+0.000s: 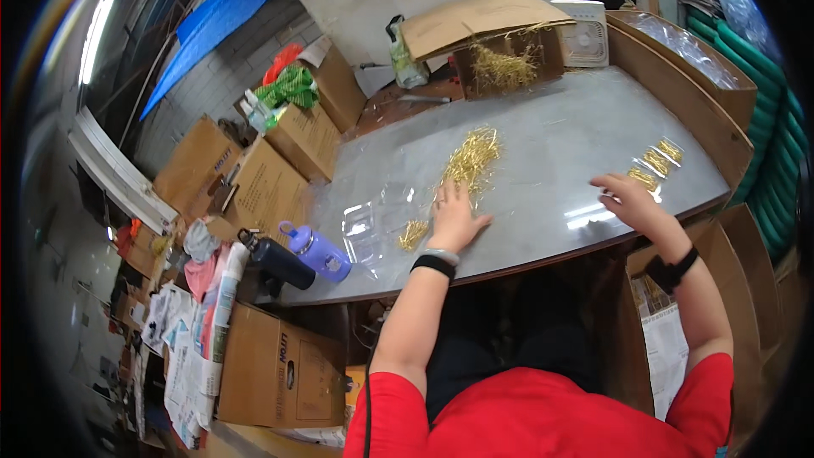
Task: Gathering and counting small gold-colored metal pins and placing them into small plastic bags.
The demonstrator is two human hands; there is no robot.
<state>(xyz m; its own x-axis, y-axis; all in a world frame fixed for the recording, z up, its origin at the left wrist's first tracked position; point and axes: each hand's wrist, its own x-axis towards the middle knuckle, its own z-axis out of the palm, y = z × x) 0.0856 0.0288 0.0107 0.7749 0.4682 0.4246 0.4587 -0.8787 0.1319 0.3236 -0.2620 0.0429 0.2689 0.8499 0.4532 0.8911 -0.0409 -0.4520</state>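
A loose heap of thin, short gold strips (476, 153) lies mid-table; they look like twist ties, but their exact kind is too small to make out. At the heap's near end rests my left hand (456, 219), its fingers stretched out and touching the strips. A smaller bunch of gold strips (413, 235) sits to the left of that hand. My right hand (632, 200) is over the table's right side with fingers apart and nothing visible in it. Just beyond it lie several small clear bags with gold strips (655, 161) in a slanted row.
On the grey tabletop (560, 131), clear plastic bags (363, 225) lie left. A purple bottle (315, 252) and a black bottle (278, 259) stand near the left edge. At the back are an open carton of gold strips (509, 68) and a white fan (585, 36). Cardboard borders the right side.
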